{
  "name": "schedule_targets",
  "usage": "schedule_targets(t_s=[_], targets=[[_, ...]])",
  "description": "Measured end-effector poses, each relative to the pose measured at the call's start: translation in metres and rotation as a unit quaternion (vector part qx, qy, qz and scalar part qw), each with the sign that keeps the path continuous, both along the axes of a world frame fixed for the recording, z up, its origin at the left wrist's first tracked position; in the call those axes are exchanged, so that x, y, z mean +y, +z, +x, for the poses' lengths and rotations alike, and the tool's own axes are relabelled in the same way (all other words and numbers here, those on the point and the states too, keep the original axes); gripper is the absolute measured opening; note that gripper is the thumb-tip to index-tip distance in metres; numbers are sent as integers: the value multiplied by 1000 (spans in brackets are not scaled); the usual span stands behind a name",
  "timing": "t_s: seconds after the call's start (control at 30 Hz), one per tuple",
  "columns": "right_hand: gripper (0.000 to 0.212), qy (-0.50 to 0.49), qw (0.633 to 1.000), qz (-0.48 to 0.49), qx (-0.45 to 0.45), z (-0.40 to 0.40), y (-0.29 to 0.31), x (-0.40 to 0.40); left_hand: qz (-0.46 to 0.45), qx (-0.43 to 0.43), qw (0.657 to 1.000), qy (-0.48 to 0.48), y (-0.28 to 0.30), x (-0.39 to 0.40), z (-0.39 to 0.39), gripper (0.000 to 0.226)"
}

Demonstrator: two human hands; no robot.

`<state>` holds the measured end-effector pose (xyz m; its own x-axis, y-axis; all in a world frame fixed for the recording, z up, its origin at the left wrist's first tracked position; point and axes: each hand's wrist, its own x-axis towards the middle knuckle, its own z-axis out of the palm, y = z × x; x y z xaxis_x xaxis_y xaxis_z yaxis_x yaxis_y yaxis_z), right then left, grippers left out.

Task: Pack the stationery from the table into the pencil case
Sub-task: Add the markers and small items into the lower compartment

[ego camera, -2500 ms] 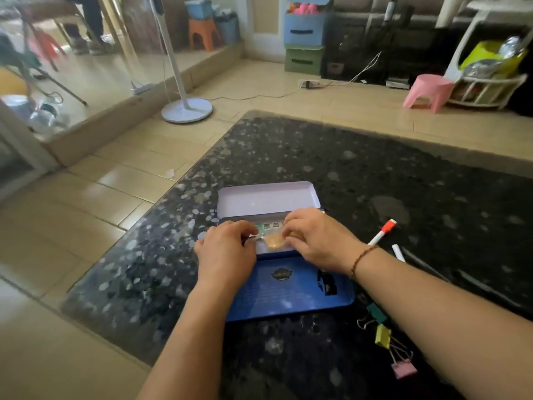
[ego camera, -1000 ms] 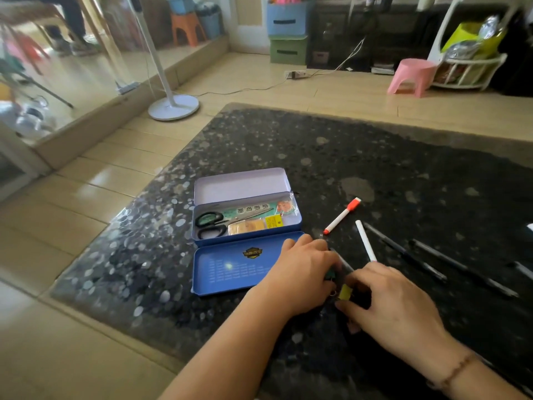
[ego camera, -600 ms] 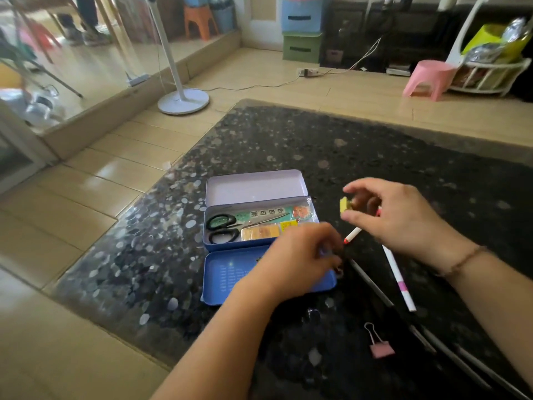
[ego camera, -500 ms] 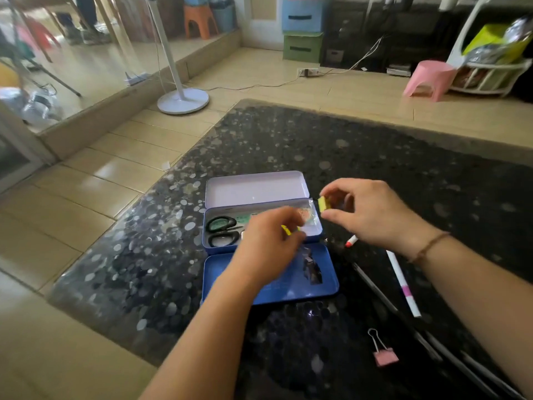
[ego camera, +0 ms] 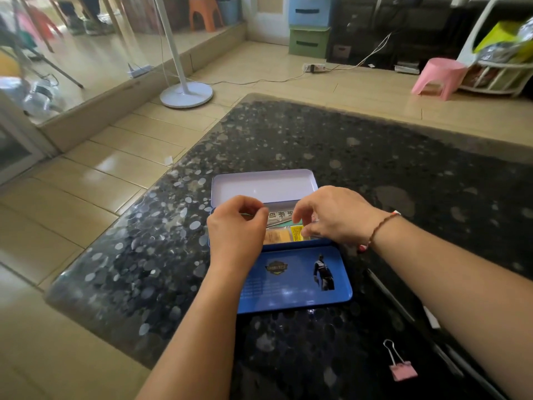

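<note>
My left hand [ego camera: 236, 226] over pencil case [ego camera: 288, 272] tray, fingers curled, contents unclear | my right hand [ego camera: 334, 217] beside it, likewise | pink binder clip [ego camera: 399, 368] lies near-right of case on table [ego camera: 375, 157]

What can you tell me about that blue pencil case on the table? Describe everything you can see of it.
The pencil case looks like a thin metal tin, blue outside, pale lilac inside. It stands open on the dark speckled table: one lid tilts up at the back, and a blue panel printed with a badge and a small figure lies flat toward the person. The middle tray holds packets with yellow and orange labels. The left hand and right hand are both over the tray, hiding part of it.
</note>
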<state>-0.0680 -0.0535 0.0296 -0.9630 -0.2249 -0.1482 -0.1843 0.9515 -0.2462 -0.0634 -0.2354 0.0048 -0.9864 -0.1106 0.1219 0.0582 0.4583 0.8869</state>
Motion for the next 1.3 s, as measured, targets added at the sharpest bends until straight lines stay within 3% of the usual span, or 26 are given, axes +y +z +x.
schedule_targets(t_s=[0.2,0.27,0.33,0.4,0.47,0.6,0.7,0.77,0.83,0.9,0.97,1.03,1.1,1.2,1.3], targets=[[17,4,998,-38,57,4,-10,-1,1,-9,1000,-4,-1,3,0,6],[16,-20,990,-95,99,6,-9,8,31,-19,999,-15,-2,6,0,8],[19,-66,967,-216,119,8,-6,18,108,-42,992,-49,0,13,2,8],[25,-82,932,-344,76,14,-2,22,184,-55,977,-93,4,22,4,8],[24,-76,896,-436,39,20,-2,19,202,-48,971,-118,6,31,5,7],[24,-80,825,-559,-2,26,-3,20,264,-80,951,-139,9,42,8,7],[29,-72,798,-598,-25,29,-6,28,328,-103,926,-158,11,48,10,6],[29,-94,808,-582,0,29,-8,29,268,-69,947,-165,9,49,10,5],[20,-119,843,-522,42,28,-10,30,92,-9,982,-164,2,47,7,7],[14,-117,896,-418,93,25,-11,33,-110,28,981,-159,-6,43,6,14],[12,-67,948,-283,129,21,-9,37,-224,22,963,-146,-12,41,6,23],[15,-8,984,-125,129,17,-7,36,-233,9,964,-128,-16,41,6,24],[22,20,993,-25,116,14,-4,33,-210,-1,971,-114,-17,42,6,24],[22,74,991,43,107,8,-5,31,-199,-7,974,-105,-17,43,5,23],[19,78,991,50,92,7,-4,32,-202,-7,974,-99,-17,45,4,21]])
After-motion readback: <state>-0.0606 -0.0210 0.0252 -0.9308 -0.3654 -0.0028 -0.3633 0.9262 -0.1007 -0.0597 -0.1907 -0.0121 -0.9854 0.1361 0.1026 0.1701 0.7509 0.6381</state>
